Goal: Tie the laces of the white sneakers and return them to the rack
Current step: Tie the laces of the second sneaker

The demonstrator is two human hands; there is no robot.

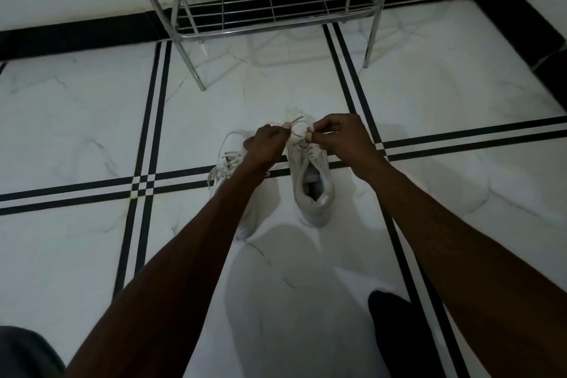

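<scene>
Two white sneakers stand side by side on the tiled floor, toes pointing away from me. The right sneaker [313,184] shows its open collar. Over its tongue, my left hand [268,144] and my right hand [340,135] each pinch a strand of its white lace [297,126], with a small loop between them. The left sneaker [228,163] is partly hidden under my left forearm, and its laces hang loose to the side. A chrome wire shoe rack [276,3] stands against the wall beyond the shoes, with nothing on its lowest shelf.
The floor is white marble tile [76,132] with black double stripes. A black skirting [76,34] runs along the wall. A dark foot or sock [395,316] sits at the lower right, and dark fabric [21,353] at the lower left corner.
</scene>
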